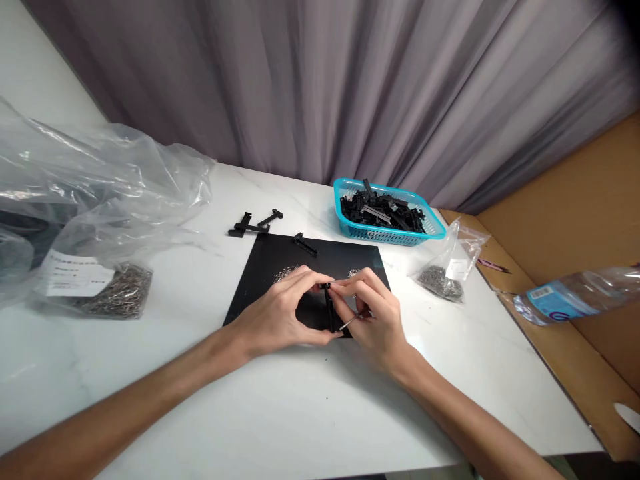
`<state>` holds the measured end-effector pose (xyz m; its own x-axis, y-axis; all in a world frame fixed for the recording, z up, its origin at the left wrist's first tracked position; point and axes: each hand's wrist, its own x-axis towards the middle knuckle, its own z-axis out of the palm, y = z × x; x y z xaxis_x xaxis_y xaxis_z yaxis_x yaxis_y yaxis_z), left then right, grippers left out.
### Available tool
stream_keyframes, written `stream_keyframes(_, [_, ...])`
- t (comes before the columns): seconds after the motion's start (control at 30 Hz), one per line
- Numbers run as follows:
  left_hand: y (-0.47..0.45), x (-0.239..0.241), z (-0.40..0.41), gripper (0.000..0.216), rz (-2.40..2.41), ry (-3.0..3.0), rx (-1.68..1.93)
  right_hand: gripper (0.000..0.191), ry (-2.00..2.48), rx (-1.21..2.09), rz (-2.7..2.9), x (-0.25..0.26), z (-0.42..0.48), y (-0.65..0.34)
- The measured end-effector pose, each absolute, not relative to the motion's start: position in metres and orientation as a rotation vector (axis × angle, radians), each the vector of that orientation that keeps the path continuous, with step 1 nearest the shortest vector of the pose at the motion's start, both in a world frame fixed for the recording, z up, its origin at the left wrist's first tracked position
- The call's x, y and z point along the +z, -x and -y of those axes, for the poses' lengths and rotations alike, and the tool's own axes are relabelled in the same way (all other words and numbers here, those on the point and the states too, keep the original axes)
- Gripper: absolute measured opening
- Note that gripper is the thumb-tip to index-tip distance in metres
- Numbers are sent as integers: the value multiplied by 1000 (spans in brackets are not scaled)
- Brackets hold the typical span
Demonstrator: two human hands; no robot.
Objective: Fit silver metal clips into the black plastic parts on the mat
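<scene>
Over a black mat (pixel 270 263) on the white table, my left hand (pixel 283 310) and my right hand (pixel 370 310) meet fingertip to fingertip. Both pinch a slim black plastic part (pixel 330 310) that stands nearly upright between them. A thin metal pin (pixel 349 323) sticks out from under my right fingers. Small heaps of metal bits (pixel 286 272) lie on the mat just beyond my hands.
A teal basket (pixel 350 230) of black parts stands behind the mat. Loose black parts (pixel 250 225) lie at the mat's far left corner. Clear bags of metal pieces sit at left (pixel 117 290) and right (pixel 443 280). A plastic bottle (pixel 575 293) rests on cardboard.
</scene>
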<state>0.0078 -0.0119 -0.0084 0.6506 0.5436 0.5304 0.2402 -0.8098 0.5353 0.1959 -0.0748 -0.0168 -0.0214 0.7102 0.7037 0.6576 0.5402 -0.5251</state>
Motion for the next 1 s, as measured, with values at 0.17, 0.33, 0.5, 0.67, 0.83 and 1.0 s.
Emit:
stream_keyframes(0.17, [-7,-8,11,52,-641,-2452,932,10,1149,260,1766,-6,74,-204])
stream_keyframes(0.33, [-7,-10,12,55,-688,-2434,855,10,1217,693,1626,8,70,-216])
stream_keyframes(0.5, [-7,-9,11,59,-674,-2425,856,25,1228,1053,1339,8,63,-221])
stream_keyframes(0.67, [-7,-8,11,55,-646,-2430,838,33,1232,1102,1285,6,59,-223])
stream_keyframes(0.83, [-6,-7,11,52,-638,-2438,781,35,1208,1127,1317,7,59,-222])
stream_keyframes(1.0, [-6,-7,11,45,-613,-2467,787,43,1220,1149,1352,6,58,-217])
